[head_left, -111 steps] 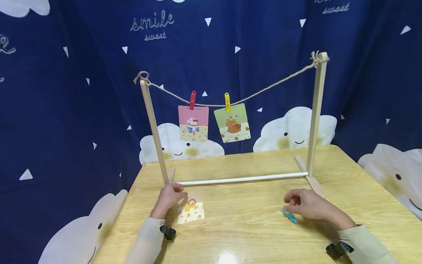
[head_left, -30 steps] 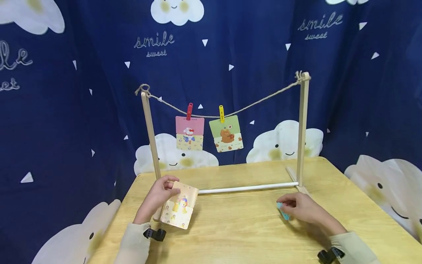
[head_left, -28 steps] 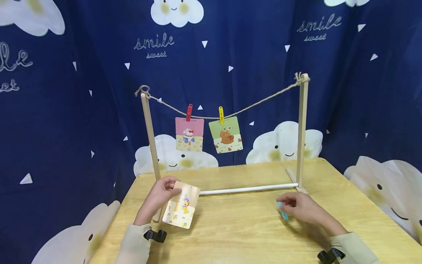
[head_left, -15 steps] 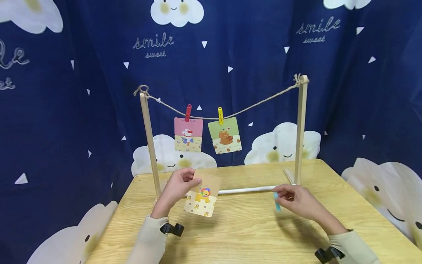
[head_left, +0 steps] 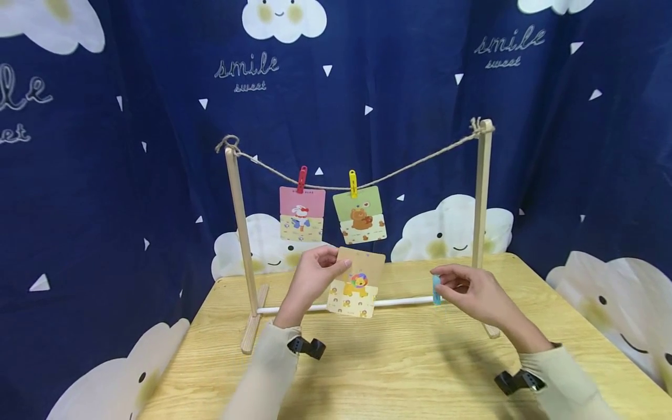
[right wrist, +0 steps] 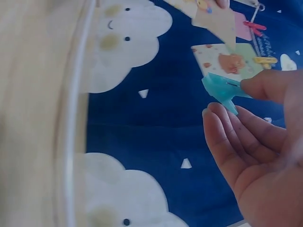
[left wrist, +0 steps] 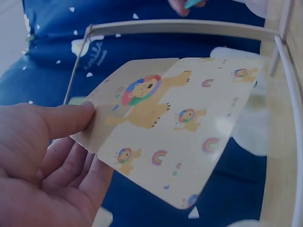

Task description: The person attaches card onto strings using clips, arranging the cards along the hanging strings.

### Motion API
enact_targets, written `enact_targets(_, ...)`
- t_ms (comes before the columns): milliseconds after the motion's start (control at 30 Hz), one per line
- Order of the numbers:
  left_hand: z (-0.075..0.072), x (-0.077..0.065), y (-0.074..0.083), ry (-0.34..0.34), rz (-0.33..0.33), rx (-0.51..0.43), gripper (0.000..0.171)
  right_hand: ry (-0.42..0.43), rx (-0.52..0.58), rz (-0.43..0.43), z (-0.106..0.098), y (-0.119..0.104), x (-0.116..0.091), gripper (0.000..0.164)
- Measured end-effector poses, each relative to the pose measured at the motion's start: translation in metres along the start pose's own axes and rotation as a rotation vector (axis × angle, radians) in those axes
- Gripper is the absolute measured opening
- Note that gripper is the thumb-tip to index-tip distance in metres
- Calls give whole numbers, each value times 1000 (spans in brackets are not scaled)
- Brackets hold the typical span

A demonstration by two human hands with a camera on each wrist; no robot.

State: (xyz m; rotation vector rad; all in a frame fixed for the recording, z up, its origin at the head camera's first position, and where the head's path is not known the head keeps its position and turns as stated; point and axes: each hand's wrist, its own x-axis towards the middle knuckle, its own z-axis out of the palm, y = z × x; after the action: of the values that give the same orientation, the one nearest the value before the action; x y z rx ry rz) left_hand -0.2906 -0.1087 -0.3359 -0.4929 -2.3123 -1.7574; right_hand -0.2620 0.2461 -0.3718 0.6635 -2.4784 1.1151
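Note:
My left hand (head_left: pixel 313 280) pinches a lion card (head_left: pixel 357 286) by its upper left edge, thumb in front. The card hangs tilted above the table, below the line. In the left wrist view the lion card (left wrist: pixel 175 127) shows its rainbow-maned lion and small rainbows. My right hand (head_left: pixel 475 291) pinches a teal clothespin (head_left: pixel 437 290) between thumb and fingers, off the table to the card's right. The right wrist view shows the teal clothespin (right wrist: pixel 221 89) up close. On the twine (head_left: pixel 420 159) hang a pink rabbit card (head_left: pixel 301 213) under a red clothespin (head_left: pixel 301 179) and a green bear card (head_left: pixel 360 216) under a yellow clothespin (head_left: pixel 353 184).
Two wooden posts, left (head_left: pixel 240 221) and right (head_left: pixel 482 192), hold up the twine. A white rod (head_left: pixel 404 301) joins them low down, behind my hands. Underneath is a wooden table (head_left: pixel 367 373). A dark blue curtain (head_left: pixel 157 175) hangs behind.
My left hand has picked the lion card up from the table and carried it right and upward. My right hand has lifted the teal clothespin off the table and moved slightly left.

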Motion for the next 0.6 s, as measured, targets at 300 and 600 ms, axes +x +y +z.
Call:
enact_targets(300, 34, 19, 7, 79, 57, -101, 20, 63, 1, -51, -25, -29, 27, 30)
enact_targets(600, 61, 35, 21, 140, 86, -117, 22, 137, -57, -94, -52, -47, 58, 31)
